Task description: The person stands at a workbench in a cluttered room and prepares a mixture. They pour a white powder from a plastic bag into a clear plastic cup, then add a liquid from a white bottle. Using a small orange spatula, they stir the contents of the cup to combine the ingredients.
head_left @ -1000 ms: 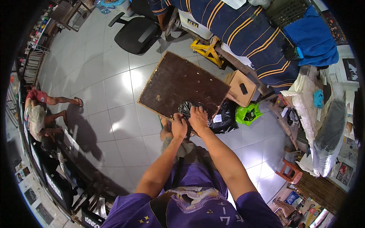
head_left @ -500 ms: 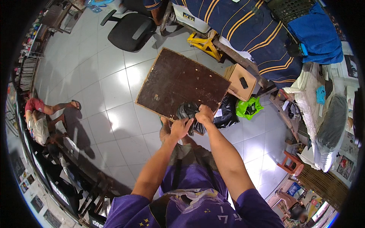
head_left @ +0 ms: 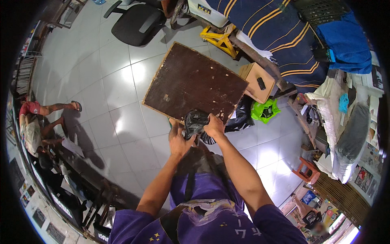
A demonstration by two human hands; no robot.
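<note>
A crumpled black plastic bag (head_left: pixel 195 122) is between my hands at the near edge of a dark brown wooden board (head_left: pixel 195 79) with chipped, paler edges. My left hand (head_left: pixel 178 140) grips the bag's near left side, the thumb pointing toward the right. On the right side, my right hand (head_left: pixel 214 126) has its fingers curled around the bag's edge. Whatever the bag may contain is hidden. Just right of my right hand, a larger black plastic bag (head_left: pixel 241 116) lies by the board, a white label on it.
A cardboard box (head_left: pixel 258 83) with a small black object on it stands right of the board, beside a bright green bag (head_left: pixel 265 110). Beyond are a yellow metal stand (head_left: pixel 219 40) and a black office chair (head_left: pixel 138 24). Another person (head_left: pixel 34 126) sits at the far left.
My left hand has shifted left and lower, from the bag's top to its side. My right hand has moved slightly left and down. The bag now stands up more between them.
</note>
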